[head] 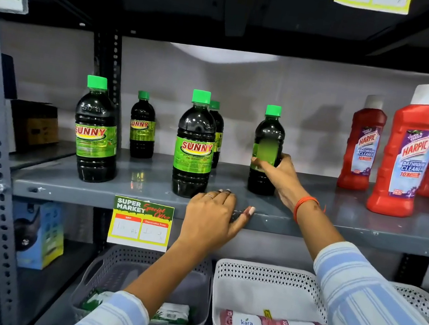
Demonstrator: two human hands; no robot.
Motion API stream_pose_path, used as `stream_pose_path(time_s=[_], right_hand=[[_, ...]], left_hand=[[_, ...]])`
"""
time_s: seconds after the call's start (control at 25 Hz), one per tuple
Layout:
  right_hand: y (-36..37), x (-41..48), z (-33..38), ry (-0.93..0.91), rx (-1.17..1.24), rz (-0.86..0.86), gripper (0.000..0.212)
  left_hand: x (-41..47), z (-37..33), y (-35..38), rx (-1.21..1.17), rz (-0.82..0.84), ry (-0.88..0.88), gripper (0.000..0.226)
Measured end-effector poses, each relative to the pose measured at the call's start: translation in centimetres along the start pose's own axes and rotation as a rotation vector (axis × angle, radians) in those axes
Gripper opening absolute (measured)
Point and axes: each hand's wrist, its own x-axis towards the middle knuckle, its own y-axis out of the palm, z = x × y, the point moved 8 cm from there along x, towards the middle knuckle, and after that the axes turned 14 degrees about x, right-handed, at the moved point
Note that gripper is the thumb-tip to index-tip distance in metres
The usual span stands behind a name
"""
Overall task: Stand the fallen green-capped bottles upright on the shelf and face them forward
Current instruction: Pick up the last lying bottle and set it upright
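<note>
The right hand (pixel 277 172) held the rightmost upright dark green-capped plastic bottle (pixel 267 148) in its grip on the grey metal shelf (pixel 354 219), while the left hand (pixel 213 216) rested flat, fingers spread, on the near edge.

Five green-capped bottles of dark liquid stand upright on the grey shelf (pixel 148 179). The front left bottle (pixel 96 130) and the front middle bottle (pixel 195 145) show their green SUNNY labels forward. A smaller-looking back left bottle (pixel 142 125) also faces forward. Another back bottle (pixel 216 131) stands mostly hidden behind the middle one. The rightmost bottle (pixel 266 148) stands with its label blurred.
</note>
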Motion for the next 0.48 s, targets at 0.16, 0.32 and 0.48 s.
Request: stream_pose_path(time_s=[0.16,0.32,0.48], right_hand=[[-0.7,-0.6,0.3,-0.047,-0.18,-0.062,0.096],[-1.3,-0.5,0.1,-0.046,-0.126,-0.114,0.066],[-1.2,-0.7,0.3,-0.043,-0.163,-0.114,0.086]], left_hand=[[-0.1,0.2,0.0,-0.002,-0.014,-0.007,0.053],[-0.3,0.1,-0.1,0.006,-0.018,-0.009,0.052],[-0.2,0.3,0.0,0.0,-0.017,-0.022,0.053]])
